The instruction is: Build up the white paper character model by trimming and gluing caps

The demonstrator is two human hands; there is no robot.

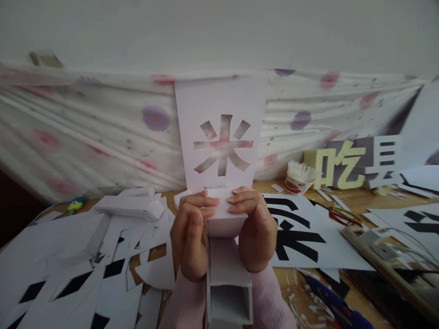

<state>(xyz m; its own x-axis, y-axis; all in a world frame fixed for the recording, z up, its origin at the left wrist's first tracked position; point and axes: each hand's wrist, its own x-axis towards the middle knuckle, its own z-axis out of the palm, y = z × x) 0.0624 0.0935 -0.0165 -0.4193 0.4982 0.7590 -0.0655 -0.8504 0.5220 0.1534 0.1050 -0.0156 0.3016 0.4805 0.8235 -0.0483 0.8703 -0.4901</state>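
Between my two hands is a white three-dimensional paperboard piece [228, 260], built of flat faces and upright side strips, with an open hollow at its near end. My left hand [190, 233] is closed on its left side, fingertips pressed over the top of the far part. From the right, my right hand [259, 228] grips the same part, its fingers bent over the top edge. The palms hide portions of the sides. Just behind, a white sheet with a cut-out character [185, 151] leans upright against the wall covering.
White offcuts [78, 233] are heaped at left. To the right lie a printed character sheet [329, 256], red-and-yellow-handled scissors [345, 217], a blue glue gun [334, 301] and a power strip [387, 269]. A tub of white scraps [300, 178] stands near yellow raised characters [350, 167].
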